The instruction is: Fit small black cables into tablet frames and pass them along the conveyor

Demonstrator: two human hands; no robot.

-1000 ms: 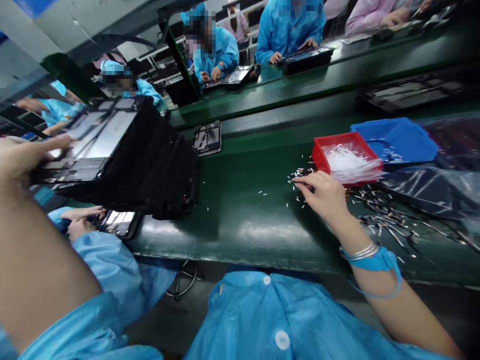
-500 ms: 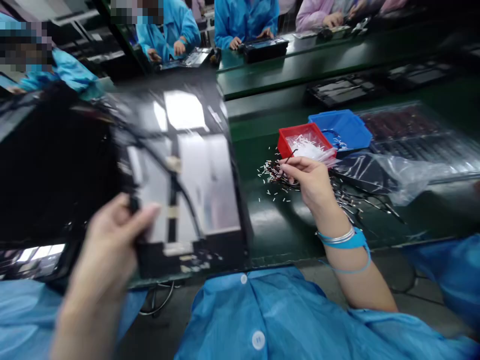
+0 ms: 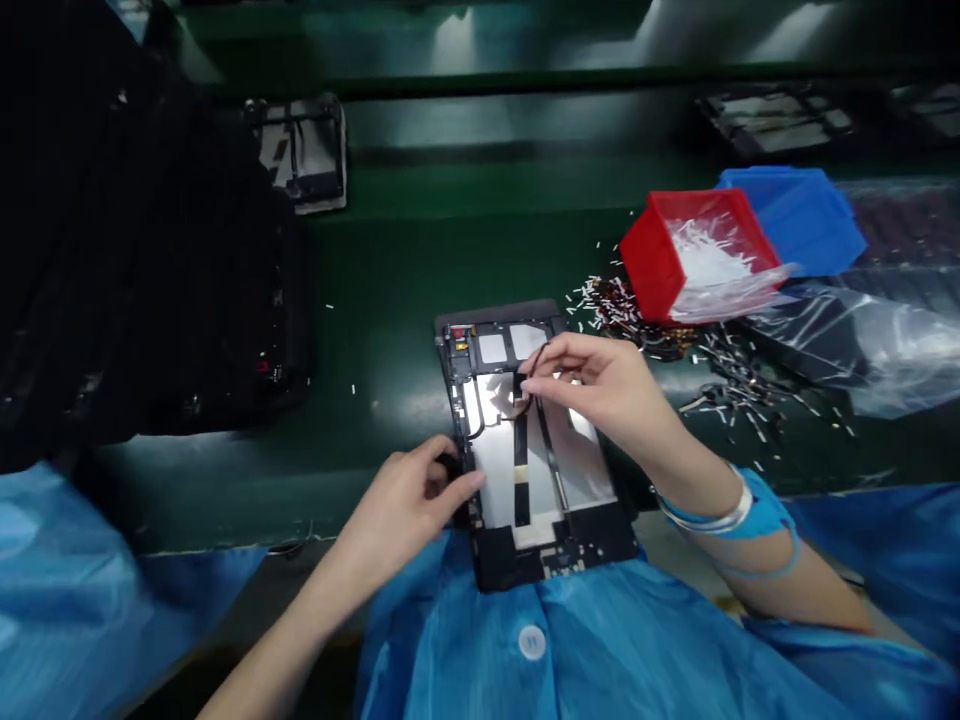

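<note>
An opened tablet (image 3: pixel 495 500) lies at the bench's front edge, its metal plates, black flex strips and circuit parts facing up. My left hand (image 3: pixel 409 500) grips its left side, thumb on top and fingers curled beneath the edge. Over the tablet's upper part, my right hand (image 3: pixel 592 385) pinches a thin dark cable (image 3: pixel 537 360) between thumb and fingertips. The cable's lower end hangs close to the tablet; whether it touches is not clear. A blue band circles the right wrist.
Right of the tablet stand a red bin (image 3: pixel 651 262) with white slivers in a bag and a blue bin (image 3: pixel 814 225). Loose cables (image 3: pixel 739 385) and white bits lie before them. A dark stack (image 3: pixel 187 300) rises on the left; another opened tablet (image 3: pixel 311 150) lies behind.
The tablet has come from the left, away from the dark stack, to in front of me. My right hand has moved from the cable pile to above it, still pinching the cable. The view tilts down.
</note>
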